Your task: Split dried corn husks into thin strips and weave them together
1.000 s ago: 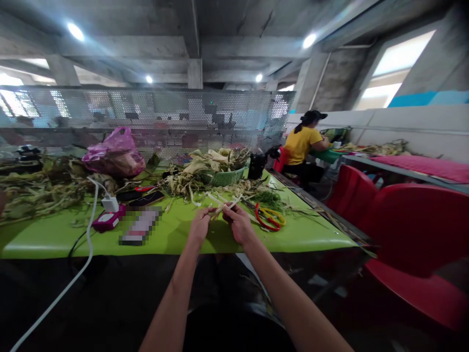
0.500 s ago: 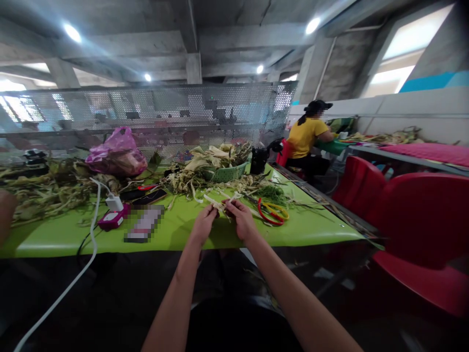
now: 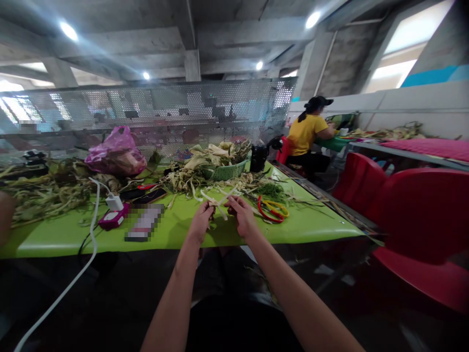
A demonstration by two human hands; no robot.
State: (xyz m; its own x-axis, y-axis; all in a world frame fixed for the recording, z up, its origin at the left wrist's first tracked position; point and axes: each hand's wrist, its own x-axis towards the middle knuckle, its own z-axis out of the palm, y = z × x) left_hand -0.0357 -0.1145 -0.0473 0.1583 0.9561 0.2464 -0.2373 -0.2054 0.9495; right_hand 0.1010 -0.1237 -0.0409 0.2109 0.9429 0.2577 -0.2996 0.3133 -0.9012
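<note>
Both my hands are over the front of the green-covered table (image 3: pixel 315 225), pinching pale dried husk strips (image 3: pixel 219 204) that cross between them. My left hand (image 3: pixel 201 218) is closed on the strips near their crossing. In my right hand (image 3: pixel 240 213), the fingertips grip one strip that slants up and away. A loose strip end hangs down between the hands. Scissors (image 3: pixel 273 210) with red and yellow handles lie just right of my right hand. Behind the hands, a green basket (image 3: pixel 224 172) holds a heap of dried husks (image 3: pixel 212 155).
Left stand a pink plastic bag (image 3: pixel 116 152), a purple power socket (image 3: pixel 113 217) with a white cable (image 3: pixel 95 234), and phones. A black cup-like container (image 3: pixel 258 159) is beyond the scissors. A co-worker in yellow (image 3: pixel 308 129) sits back right, near red chairs (image 3: pixel 421 215). Another person's arm (image 3: pixel 5 215) shows far left.
My hands have moved slightly apart. The strips, bunched together before, now show as a crossing with one end hanging down and one slanting up to the right.
</note>
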